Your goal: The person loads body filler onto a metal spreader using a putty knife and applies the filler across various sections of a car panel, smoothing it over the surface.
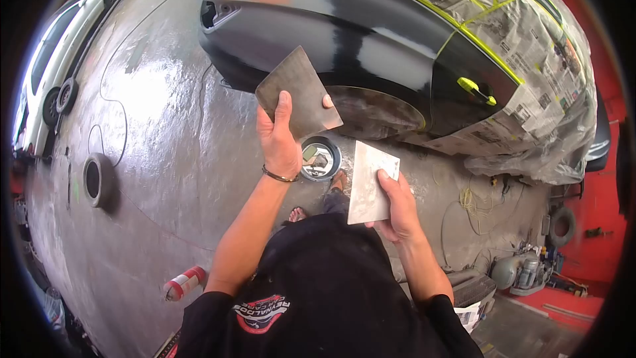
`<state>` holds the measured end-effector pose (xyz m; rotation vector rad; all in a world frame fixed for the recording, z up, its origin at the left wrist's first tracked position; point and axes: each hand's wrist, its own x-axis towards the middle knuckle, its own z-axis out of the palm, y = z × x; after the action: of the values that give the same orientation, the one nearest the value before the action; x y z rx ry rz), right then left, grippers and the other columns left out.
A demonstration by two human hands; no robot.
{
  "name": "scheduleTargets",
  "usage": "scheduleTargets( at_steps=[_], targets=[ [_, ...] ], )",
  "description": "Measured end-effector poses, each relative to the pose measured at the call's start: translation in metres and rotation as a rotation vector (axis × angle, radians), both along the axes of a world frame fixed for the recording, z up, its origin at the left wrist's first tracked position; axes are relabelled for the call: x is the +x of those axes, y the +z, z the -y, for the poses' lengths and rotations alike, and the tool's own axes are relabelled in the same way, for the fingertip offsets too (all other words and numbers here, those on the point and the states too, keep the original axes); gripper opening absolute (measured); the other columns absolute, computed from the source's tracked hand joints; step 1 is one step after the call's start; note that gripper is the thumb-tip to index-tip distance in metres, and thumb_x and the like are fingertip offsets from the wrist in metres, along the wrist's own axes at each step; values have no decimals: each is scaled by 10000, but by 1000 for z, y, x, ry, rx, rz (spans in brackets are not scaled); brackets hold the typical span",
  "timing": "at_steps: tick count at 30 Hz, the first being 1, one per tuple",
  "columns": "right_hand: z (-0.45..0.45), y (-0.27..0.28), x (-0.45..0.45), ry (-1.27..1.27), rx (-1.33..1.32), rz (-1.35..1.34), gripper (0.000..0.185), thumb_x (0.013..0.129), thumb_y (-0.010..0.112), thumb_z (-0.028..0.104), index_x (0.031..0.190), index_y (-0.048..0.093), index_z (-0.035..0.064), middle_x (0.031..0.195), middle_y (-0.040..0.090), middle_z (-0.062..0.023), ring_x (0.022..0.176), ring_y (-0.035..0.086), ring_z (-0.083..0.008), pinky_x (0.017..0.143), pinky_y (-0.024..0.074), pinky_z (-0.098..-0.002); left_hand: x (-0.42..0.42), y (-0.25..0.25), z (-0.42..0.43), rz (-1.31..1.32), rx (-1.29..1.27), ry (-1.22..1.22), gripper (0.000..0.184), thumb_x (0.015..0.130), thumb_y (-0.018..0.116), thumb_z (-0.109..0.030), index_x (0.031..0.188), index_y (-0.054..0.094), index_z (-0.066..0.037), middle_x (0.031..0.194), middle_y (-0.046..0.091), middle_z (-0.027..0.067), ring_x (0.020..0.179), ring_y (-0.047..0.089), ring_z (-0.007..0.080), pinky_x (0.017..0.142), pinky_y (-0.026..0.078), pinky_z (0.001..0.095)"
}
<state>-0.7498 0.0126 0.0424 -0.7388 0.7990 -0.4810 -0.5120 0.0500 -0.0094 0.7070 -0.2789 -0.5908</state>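
Note:
My left hand is closed on a dark grey sheet of sandpaper, its thumb on the near face and a fingertip showing at the right edge. Held up near the car's lower side, the sheet appears apart from it. My right hand grips a whitish, dust-smeared sheet by its right side, thumb on top; it looks like sandpaper too. Between and beyond the hands, a round black bucket stands on the floor with pieces of sheet inside. The car's dark body panel has grey and orange patches.
Newspaper and plastic edged with yellow tape cover the car's windows at right. A tyre and a red-and-white can lie on the left floor. A compressor and loose cables are at right. A white car stands far left.

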Motion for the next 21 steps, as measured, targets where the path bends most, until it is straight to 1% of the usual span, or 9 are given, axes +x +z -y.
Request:
scheduleTargets(
  at_steps=[4, 8, 11, 12, 13, 15, 16, 18, 21],
  targets=[
    [2, -2, 5, -66, 202, 124, 319, 1153, 638, 271, 1388, 607, 58, 1027, 761, -78, 732, 774, -170, 387, 551, -289, -18, 9, -3, 6, -22, -53, 367, 1177, 640, -198, 1524, 599, -82, 1467, 679, 41, 1333, 660, 193, 1135, 556, 419],
    [54, -83, -11, -128, 264, 183, 387, 1168, 616, 281, 1461, 554, 37, 1134, 757, -105, 881, 796, -192, 492, 627, -311, -57, 3, -3, 4, 107, -148, 388, 1179, 644, -229, 1521, 591, -53, 1455, 683, 56, 1329, 655, 183, 1137, 544, 402],
    [76, -70, -16, -204, -235, -60, 385, 1171, 618, 283, 1457, 571, 29, 1195, 763, -118, 927, 791, -201, 606, 664, -331, -66, -3, -9, 52, 225, -294, 364, 1187, 613, -240, 1480, 622, -23, 1397, 716, 59, 1249, 681, 162, 1099, 542, 354],
    [79, -71, -27, -130, -437, -195, 389, 1196, 569, 271, 1496, 578, 23, 1259, 766, -124, 974, 784, -198, 709, 662, -344, -67, 0, -10, 164, 364, -326, 391, 1215, 548, -315, 1458, 646, -24, 1357, 737, 92, 1224, 698, 152, 1086, 548, 353],
    [80, -76, -39, -23, -669, -331, 333, 1174, 592, 187, 1487, 644, 85, 1281, 761, -119, 1101, 766, -278, 870, 650, -441, -68, -7, -9, 277, 433, -351, 416, 1222, 523, -340, 1457, 650, -22, 1313, 752, 99, 1184, 713, 151, 1065, 561, 356],
    [83, -74, -48, 146, -1472, -367, 433, 1035, 698, 62, 1451, 711, 180, 1347, 730, -77, 1252, 688, -332, 1025, 565, -505, -70, -29, -4, 504, 576, -400, 472, 1235, 472, -390, 1457, 656, -16, 1225, 783, 113, 1104, 741, 149, 1023, 586, 363],
    [80, -73, -49, 221, -1558, -410, 490, 971, 720, 45, 1437, 723, 200, 1366, 718, -61, 1288, 660, -335, 1051, 537, -508, -73, -19, -6, 291, 599, -632, 531, 1238, 433, -438, 1462, 662, -15, 1095, 810, 148, 1006, 786, 199, 958, 613, 388],
    [74, -75, -51, 382, -1724, -494, 608, 845, 762, 11, 1408, 748, 240, 1404, 693, -30, 1361, 602, -341, 1103, 482, -515, -92, -22, 2, 518, 754, -563, 516, 1225, 471, -427, 1468, 656, -12, 1058, 811, 176, 973, 801, 262, 926, 619, 420],
    [69, -94, -61, 516, -1685, -471, 671, 787, 755, 5, 1413, 750, 245, 1444, 671, 8, 1386, 582, -299, 1090, 466, -481, -108, -42, 19, 827, 806, -360, 439, 1176, 591, -347, 1447, 666, -10, 1075, 791, 264, 1023, 804, 354, 921, 606, 449]
  ],
)
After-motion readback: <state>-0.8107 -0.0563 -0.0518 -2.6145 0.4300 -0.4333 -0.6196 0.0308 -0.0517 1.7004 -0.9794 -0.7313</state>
